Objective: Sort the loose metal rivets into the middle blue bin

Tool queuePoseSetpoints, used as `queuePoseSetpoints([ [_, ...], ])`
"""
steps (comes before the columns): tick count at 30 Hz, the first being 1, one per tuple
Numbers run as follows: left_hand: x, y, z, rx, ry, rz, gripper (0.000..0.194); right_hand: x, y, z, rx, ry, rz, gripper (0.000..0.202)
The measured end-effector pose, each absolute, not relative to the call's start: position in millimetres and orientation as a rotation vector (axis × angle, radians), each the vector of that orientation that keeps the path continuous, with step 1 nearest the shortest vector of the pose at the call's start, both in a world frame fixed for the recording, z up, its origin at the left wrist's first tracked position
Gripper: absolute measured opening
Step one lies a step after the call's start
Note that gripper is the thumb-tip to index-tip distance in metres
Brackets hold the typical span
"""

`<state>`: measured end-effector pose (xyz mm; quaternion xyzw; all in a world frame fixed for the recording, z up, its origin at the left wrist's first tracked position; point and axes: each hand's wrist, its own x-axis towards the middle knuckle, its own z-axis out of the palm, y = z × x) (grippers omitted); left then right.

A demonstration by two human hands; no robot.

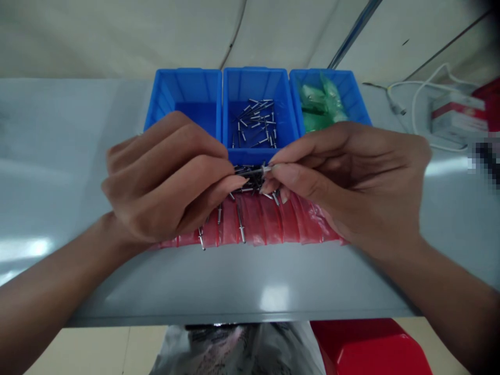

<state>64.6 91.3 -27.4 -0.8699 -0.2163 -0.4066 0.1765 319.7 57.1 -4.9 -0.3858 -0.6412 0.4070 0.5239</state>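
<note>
Your tabletop (219,286) carries the whole layout, and the middle blue bin (255,86) serves as reference. The left blue bin (187,86) stands directly left of the middle blue bin, and the right blue bin (349,83) directly right of it. Ribbed red plastic (291,224) lies on your side of the middle blue bin. Your left hand (167,177) is in front and to the left of that bin, your right hand (351,182) in front and to the right. Both show a closed grip, thumb against finger: your left has the thin stem of a rivet-like pin (265,170), your right its collared end. Green plastic packets (330,101) sit in the bin to the right of the middle one. The loose pile (255,182) of similar pins is just in front of the middle blue bin, partly hidden by your fingers, with stray pins (241,229) farther out on the red plastic. The held pin is above this pile. As to progress, a scattered batch (255,116) already lies inside the middle blue bin; your held pin appears to be mid-handling, and the pile outside looks not yet dealt with. Finished share: cannot be determined.
</note>
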Motion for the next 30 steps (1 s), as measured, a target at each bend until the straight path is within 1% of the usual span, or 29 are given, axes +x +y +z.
queuePoseSetpoints([
  [3,65.2,90.3,-26.5,-2.487,-0.607,-1.161,0.025,319.9,60.0,-5.4,-0.928,-1.499,0.932,0.011],
  [5,65.3,90.5,-26.3,-2.449,-0.625,-1.213,0.030,321.5,65.0,-5.1,-0.905,-1.446,0.897,0.014],
  [7,64.7,90.9,-26.1,-2.420,-0.627,-1.236,0.028,324.6,69.8,-3.8,-0.876,-1.401,0.880,0.025],
  [9,63.6,90.8,-25.5,-2.435,-0.624,-1.194,0.020,328.9,71.7,-2.4,-0.877,-1.436,0.819,0.032],
  [11,62.4,90.4,-24.4,-2.456,-0.622,-1.144,0.013,333.6,70.8,-2.5,-0.903,-1.692,0.582,0.031],
  [14,61.3,90.6,-23.2,-2.469,-0.584,-1.117,0.008,338.1,68.6,-8.0,-0.774,-2.302,-0.058,0.021],
  [16,61.1,91.4,-23.2,-2.480,-0.572,-1.115,0.006,338.1,69.1,-14.1,-0.646,-2.523,-0.340,0.020],
  [19,60.6,92.7,-23.5,-2.477,-0.548,-1.096,0.004,336.0,71.2,-21.3,-0.622,-2.625,-0.384,0.025],
  [21,59.8,92.5,-23.3,-2.477,-0.550,-1.071,0.004,334.8,72.0,-23.2,-0.619,-2.642,-0.380,0.025],
  [24,58.5,90.7,-22.8,-2.490,-0.596,-1.038,0.004,334.2,71.4,-25.0,-0.620,-2.602,-0.388,0.020],
  [30,57.6,91.9,-23.5,-2.497,-0.534,-1.055,0.002,334.2,71.8,-29.5,-0.753,-2.389,-0.323,0.020],
])
